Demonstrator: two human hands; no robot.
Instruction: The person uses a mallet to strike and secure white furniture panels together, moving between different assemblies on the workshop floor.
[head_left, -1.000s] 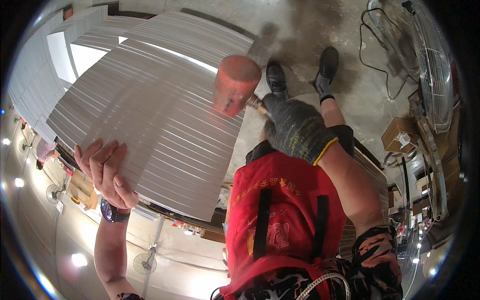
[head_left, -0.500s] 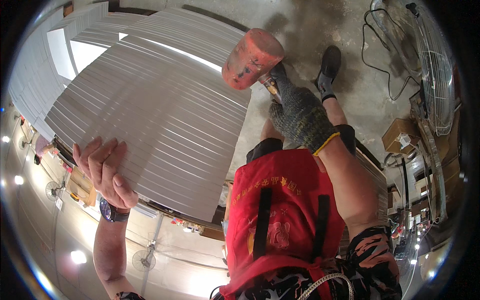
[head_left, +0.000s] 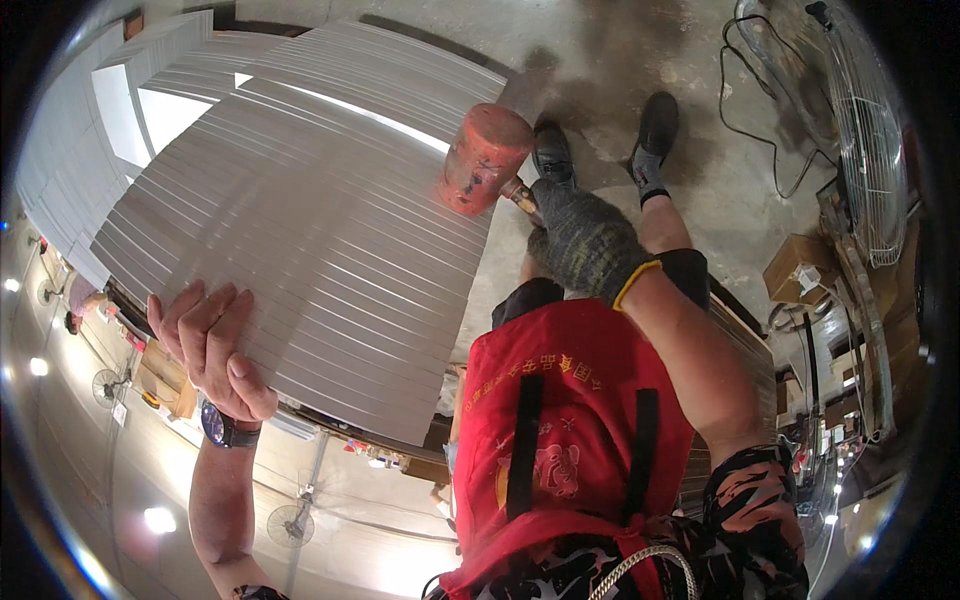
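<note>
A stack of grey-white sheets or panels (head_left: 300, 220), seen along its many thin layered edges, fills the left middle. My bare left hand (head_left: 207, 345), a watch at its wrist, rests against the near left edge of the stack, fingers stretched and thumb apart. In my right hand (head_left: 592, 243), which wears a dark knitted glove with a yellow cuff, is the handle of a mallet. The mallet's worn red head (head_left: 486, 158) is at the right side of the stack; whether it touches the sheets I cannot tell.
More white sheets (head_left: 70, 150) are piled at the far left. To the right stand a large caged fan (head_left: 868, 150) and a cardboard box (head_left: 800, 270), and a black cable (head_left: 728, 110) loops over the concrete floor. Another person (head_left: 80, 298) is at the left rim.
My right hand has brought the mallet down and slightly left, closer to the right edge of the stack. My left hand stays almost where it was.
</note>
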